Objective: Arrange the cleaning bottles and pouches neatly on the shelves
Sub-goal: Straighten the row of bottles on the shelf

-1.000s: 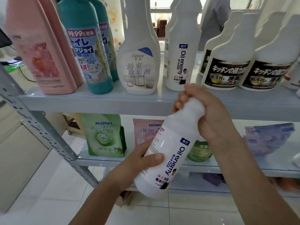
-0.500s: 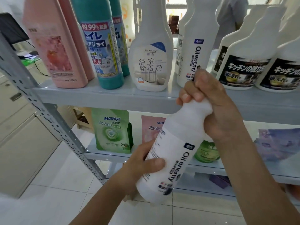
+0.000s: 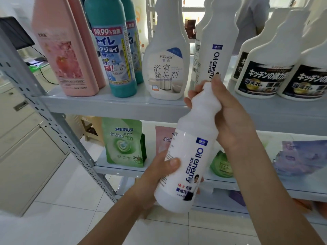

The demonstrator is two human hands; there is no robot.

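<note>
Hands share the load: right hand [image 3: 235, 124] curls round the neck of a white plastic "Oil enemy" bottle [image 3: 191, 156], tilted at frame centre; left hand [image 3: 155, 175] wraps its base, thumb on the label, probably steadying it for the grey shelf [image 3: 109, 105] above, beside its upright twin [image 3: 217, 50].

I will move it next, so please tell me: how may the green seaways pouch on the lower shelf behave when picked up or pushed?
The green seaways pouch looks like soft film, so it will probably flex in the grip. It stands tall and upright on the lower shelf, so a high push may tip it.
</note>
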